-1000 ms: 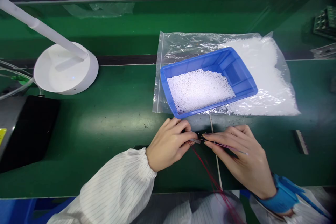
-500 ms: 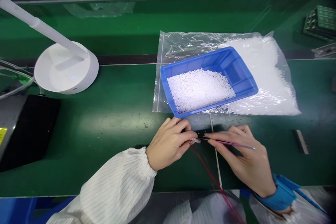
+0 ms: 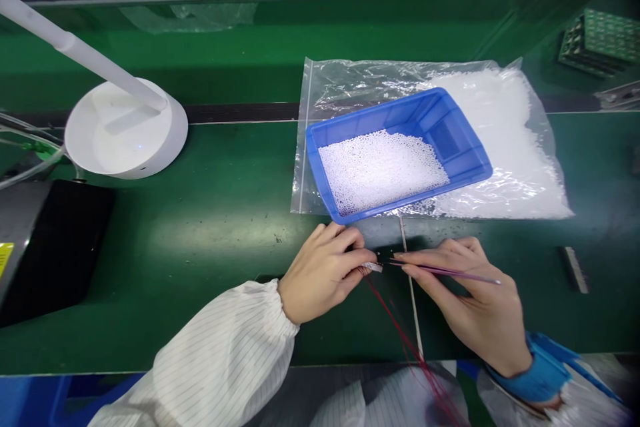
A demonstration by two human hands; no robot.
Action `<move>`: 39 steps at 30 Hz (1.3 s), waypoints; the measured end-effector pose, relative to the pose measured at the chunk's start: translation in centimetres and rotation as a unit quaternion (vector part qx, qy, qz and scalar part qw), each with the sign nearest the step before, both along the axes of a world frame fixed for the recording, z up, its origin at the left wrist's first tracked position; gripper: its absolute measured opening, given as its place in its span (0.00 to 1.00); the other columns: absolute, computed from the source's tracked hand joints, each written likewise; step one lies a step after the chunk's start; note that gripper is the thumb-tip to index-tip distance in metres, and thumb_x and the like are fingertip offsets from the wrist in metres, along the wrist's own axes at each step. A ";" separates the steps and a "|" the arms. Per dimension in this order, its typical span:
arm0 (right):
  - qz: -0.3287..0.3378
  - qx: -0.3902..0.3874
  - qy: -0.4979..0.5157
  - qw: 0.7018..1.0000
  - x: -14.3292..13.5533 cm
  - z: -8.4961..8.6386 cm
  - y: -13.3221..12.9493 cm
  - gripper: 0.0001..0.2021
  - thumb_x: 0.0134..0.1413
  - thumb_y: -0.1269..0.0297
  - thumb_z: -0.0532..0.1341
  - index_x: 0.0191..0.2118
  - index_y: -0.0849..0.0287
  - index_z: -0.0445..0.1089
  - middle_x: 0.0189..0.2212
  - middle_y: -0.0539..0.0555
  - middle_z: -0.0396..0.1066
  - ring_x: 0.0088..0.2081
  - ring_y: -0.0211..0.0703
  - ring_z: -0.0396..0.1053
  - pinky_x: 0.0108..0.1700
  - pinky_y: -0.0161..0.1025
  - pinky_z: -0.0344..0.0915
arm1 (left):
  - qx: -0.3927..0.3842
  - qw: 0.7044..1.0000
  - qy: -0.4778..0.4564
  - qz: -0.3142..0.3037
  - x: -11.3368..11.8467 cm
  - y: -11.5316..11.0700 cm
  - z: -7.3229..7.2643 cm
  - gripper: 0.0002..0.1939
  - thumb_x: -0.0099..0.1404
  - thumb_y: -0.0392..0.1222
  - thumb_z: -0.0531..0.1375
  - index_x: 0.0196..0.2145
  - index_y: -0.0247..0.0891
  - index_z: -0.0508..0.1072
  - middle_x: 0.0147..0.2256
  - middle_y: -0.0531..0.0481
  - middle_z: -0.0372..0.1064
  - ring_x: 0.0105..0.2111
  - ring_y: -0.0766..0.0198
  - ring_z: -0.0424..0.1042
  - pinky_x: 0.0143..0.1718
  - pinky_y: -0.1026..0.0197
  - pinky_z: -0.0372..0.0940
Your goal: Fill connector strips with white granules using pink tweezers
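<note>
My left hand (image 3: 327, 273) is closed in a pinch on a small whitish piece (image 3: 373, 267) with thin red wires (image 3: 395, 323) trailing down towards me. Most of that piece is hidden under my fingers. In my right hand (image 3: 475, 300) is a slim pair of purple tweezers (image 3: 450, 272), held like a pen, its dark tip pointing left close to the whitish piece. Whether the tip touches it, I cannot tell. Just beyond my left fingers stands a blue plastic bin (image 3: 465, 177) partly filled with small white beads (image 3: 383, 170).
Under the bin lies a clear zip bag (image 3: 520, 147) of white material. A white lamp base (image 3: 170, 140) and a black box (image 3: 60, 247) stand at left. A small grey strip (image 3: 575, 270) lies at right. Green circuit boards (image 3: 607, 40) are stacked at the far right.
My right hand has drawn slightly to the right with the tweezers, away from the whitish piece. My left hand has stayed in place. The stacked boards appear slightly further left.
</note>
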State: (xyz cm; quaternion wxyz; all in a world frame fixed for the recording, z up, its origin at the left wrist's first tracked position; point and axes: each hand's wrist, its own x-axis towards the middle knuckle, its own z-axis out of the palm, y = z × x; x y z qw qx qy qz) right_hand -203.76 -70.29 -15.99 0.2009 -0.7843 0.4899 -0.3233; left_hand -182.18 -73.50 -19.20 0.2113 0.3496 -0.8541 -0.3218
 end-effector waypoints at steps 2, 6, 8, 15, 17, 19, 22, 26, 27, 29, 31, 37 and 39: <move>0.001 0.000 0.000 1.000 0.0 -0.1 0.0 0.13 0.56 0.76 0.63 0.45 0.53 0.71 0.35 0.48 0.78 0.30 0.38 0.68 0.36 0.44 0.59 | 0.002 1.000 -0.002 -0.001 0.0 0.0 0.0 0.08 0.71 0.37 0.54 0.41 0.40 0.74 0.36 0.50 0.66 0.39 0.60 0.61 0.37 0.58 0.53; 0.007 0.006 0.002 1.000 0.1 -0.4 0.0 0.13 0.56 0.75 0.63 0.45 0.54 0.71 0.35 0.46 0.77 0.30 0.37 0.67 0.35 0.43 0.59 | 0.000 1.000 -0.003 -0.002 0.0 0.0 0.1 0.08 0.71 0.37 0.54 0.41 0.39 0.74 0.36 0.49 0.66 0.39 0.61 0.61 0.37 0.58 0.53; 0.011 0.004 0.003 1.000 0.2 -0.4 0.0 0.13 0.55 0.76 0.64 0.45 0.55 0.71 0.35 0.47 0.77 0.30 0.36 0.66 0.35 0.43 0.59 | 0.000 1.000 -0.003 -0.001 0.0 0.0 0.1 0.08 0.71 0.36 0.54 0.41 0.39 0.74 0.36 0.49 0.66 0.39 0.60 0.61 0.37 0.58 0.53; 0.015 -0.006 0.003 1.000 0.2 -0.3 0.0 0.13 0.55 0.77 0.64 0.45 0.56 0.70 0.36 0.48 0.77 0.31 0.36 0.66 0.36 0.43 0.59 | 0.001 1.000 -0.005 -0.003 0.0 0.0 0.1 0.08 0.70 0.35 0.55 0.42 0.39 0.74 0.36 0.49 0.66 0.39 0.60 0.61 0.37 0.58 0.54; 0.014 -0.007 0.002 1.000 0.2 -0.3 0.0 0.13 0.55 0.78 0.64 0.45 0.56 0.70 0.35 0.47 0.77 0.31 0.36 0.66 0.35 0.43 0.59 | 0.001 1.000 -0.004 -0.002 0.0 0.0 0.1 0.08 0.71 0.36 0.54 0.41 0.39 0.74 0.37 0.49 0.66 0.39 0.60 0.61 0.37 0.58 0.54; 0.012 -0.010 0.003 1.000 0.2 -0.4 0.0 0.13 0.55 0.77 0.64 0.44 0.56 0.70 0.35 0.47 0.77 0.30 0.35 0.65 0.35 0.43 0.58 | 0.002 1.000 -0.004 -0.002 0.0 0.0 0.1 0.08 0.71 0.36 0.54 0.41 0.39 0.74 0.37 0.49 0.66 0.39 0.60 0.61 0.37 0.58 0.54; 0.013 -0.006 0.003 1.000 0.4 -0.6 0.0 0.13 0.55 0.77 0.64 0.44 0.55 0.70 0.35 0.47 0.77 0.30 0.36 0.66 0.35 0.43 0.59 | 0.003 1.000 -0.006 -0.003 0.0 0.0 0.2 0.08 0.71 0.37 0.54 0.41 0.39 0.74 0.36 0.49 0.66 0.39 0.60 0.61 0.37 0.58 0.54; 0.013 -0.006 0.007 1.000 0.4 -0.5 0.0 0.13 0.55 0.76 0.64 0.45 0.54 0.70 0.35 0.47 0.78 0.30 0.37 0.67 0.35 0.44 0.59 | 0.006 1.000 -0.010 -0.006 0.1 0.0 0.3 0.08 0.71 0.36 0.54 0.41 0.39 0.74 0.37 0.49 0.66 0.39 0.60 0.61 0.37 0.58 0.54; 0.011 -0.008 0.008 1.000 0.3 -0.3 0.0 0.14 0.55 0.76 0.64 0.45 0.54 0.70 0.35 0.47 0.78 0.30 0.37 0.67 0.35 0.44 0.59 | 0.007 1.000 -0.010 -0.006 0.1 0.0 0.3 0.08 0.71 0.36 0.54 0.42 0.39 0.74 0.37 0.49 0.66 0.39 0.60 0.61 0.37 0.58 0.54; -0.001 -0.013 0.005 1.000 0.0 0.1 0.0 0.14 0.55 0.76 0.63 0.46 0.53 0.71 0.35 0.47 0.78 0.30 0.38 0.68 0.36 0.44 0.60 | 0.011 1.000 -0.009 -0.006 0.1 -0.1 0.3 0.08 0.70 0.36 0.55 0.42 0.40 0.74 0.36 0.49 0.67 0.39 0.61 0.61 0.37 0.58 0.54; -0.021 -0.014 0.001 1.000 -0.4 0.4 0.1 0.14 0.55 0.76 0.64 0.46 0.52 0.71 0.35 0.48 0.77 0.31 0.40 0.69 0.36 0.45 0.60 | 0.015 1.000 -0.009 -0.006 0.1 -0.1 0.3 0.08 0.70 0.36 0.55 0.42 0.41 0.74 0.36 0.49 0.67 0.38 0.61 0.61 0.38 0.58 0.55; -0.077 0.008 0.014 0.997 -1.4 -0.5 0.5 0.10 0.56 0.71 0.64 0.43 0.51 0.73 0.35 0.48 0.77 0.30 0.42 0.69 0.37 0.45 0.61 | 0.019 1.000 0.000 0.009 0.0 0.0 0.1 0.08 0.70 0.37 0.56 0.44 0.40 0.74 0.37 0.49 0.68 0.38 0.61 0.62 0.38 0.57 0.56; -0.084 0.011 0.008 0.996 -1.5 -0.8 0.7 0.09 0.56 0.71 0.64 0.42 0.51 0.74 0.35 0.48 0.77 0.31 0.43 0.70 0.36 0.45 0.62 | 0.018 1.000 -0.004 0.009 0.1 0.1 0.1 0.10 0.70 0.36 0.57 0.47 0.40 0.73 0.38 0.49 0.68 0.39 0.60 0.62 0.38 0.57 0.57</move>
